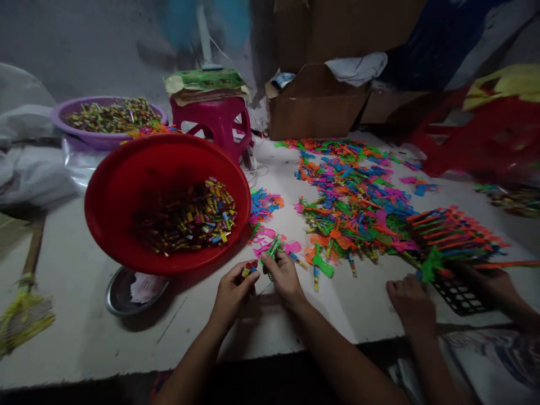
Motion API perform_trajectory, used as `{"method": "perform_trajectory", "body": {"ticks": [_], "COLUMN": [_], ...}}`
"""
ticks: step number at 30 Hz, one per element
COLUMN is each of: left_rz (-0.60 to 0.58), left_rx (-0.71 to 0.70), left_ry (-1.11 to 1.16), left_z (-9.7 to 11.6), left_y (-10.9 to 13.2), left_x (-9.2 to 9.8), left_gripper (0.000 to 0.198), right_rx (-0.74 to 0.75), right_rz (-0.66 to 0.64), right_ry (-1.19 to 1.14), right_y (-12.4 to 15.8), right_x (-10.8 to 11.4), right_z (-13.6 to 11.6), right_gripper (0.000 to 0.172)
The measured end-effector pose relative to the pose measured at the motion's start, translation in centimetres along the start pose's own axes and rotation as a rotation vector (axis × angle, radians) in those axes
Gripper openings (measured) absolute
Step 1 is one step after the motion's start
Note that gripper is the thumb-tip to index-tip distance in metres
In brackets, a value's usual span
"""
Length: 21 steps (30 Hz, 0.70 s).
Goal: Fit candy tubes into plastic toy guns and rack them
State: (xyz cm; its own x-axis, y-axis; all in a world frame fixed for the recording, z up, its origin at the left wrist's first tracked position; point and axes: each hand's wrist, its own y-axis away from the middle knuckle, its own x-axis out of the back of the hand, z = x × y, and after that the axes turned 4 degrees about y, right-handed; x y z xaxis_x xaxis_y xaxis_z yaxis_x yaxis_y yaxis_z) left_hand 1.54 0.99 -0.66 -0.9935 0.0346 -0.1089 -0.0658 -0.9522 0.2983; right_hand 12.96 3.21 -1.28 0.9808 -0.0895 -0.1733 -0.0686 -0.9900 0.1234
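Note:
My left hand point(233, 286) pinches a small candy tube point(248, 269) with a yellow, red and blue wrapper. A green plastic toy gun point(274, 247) is held in the fingers of my right hand point(287, 279), close beside the tube. Both hands are above the white table, in front of a tilted red basin point(105, 225) that holds many similar candy tubes point(205, 216). Pink toy guns point(264, 235) lie just beyond my fingers. To the right, a green toy gun point(323, 263) with a tube attached lies at the near edge of a colourful toy-gun pile point(350, 197).
A metal bowl point(113, 304) with paper stands under the basin's near side. Behind are a purple basin point(57, 115), a pink stool point(219, 115) and a cardboard box point(316, 107). On the right, a co-worker's hands point(413, 301) work by a black basket point(458, 295).

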Motion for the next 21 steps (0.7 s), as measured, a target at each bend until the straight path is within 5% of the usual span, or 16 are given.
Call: {"method": "perform_trajectory", "body": {"ticks": [10,15,21], "left_rz": [0.184,0.133,-0.028], "left_rx": [-0.355,-0.510,-0.515], "left_ry": [-0.343,-0.455,-0.537], "left_z": [-0.6,-0.8,-0.7], "left_y": [0.1,0.8,0.1], "left_x": [0.0,0.1,-0.3], "left_gripper": [0.019,0.020,0.026], "right_rx": [0.158,0.105,-0.001], "right_rz": [0.023,0.116,0.241], "right_ry": [0.129,0.212,0.302], "right_y": [1.1,2.1,1.3], "right_x": [-0.5,-0.8,-0.5], "right_z": [0.7,1.1,2.1], "right_gripper": [0.026,0.029,0.035]}}
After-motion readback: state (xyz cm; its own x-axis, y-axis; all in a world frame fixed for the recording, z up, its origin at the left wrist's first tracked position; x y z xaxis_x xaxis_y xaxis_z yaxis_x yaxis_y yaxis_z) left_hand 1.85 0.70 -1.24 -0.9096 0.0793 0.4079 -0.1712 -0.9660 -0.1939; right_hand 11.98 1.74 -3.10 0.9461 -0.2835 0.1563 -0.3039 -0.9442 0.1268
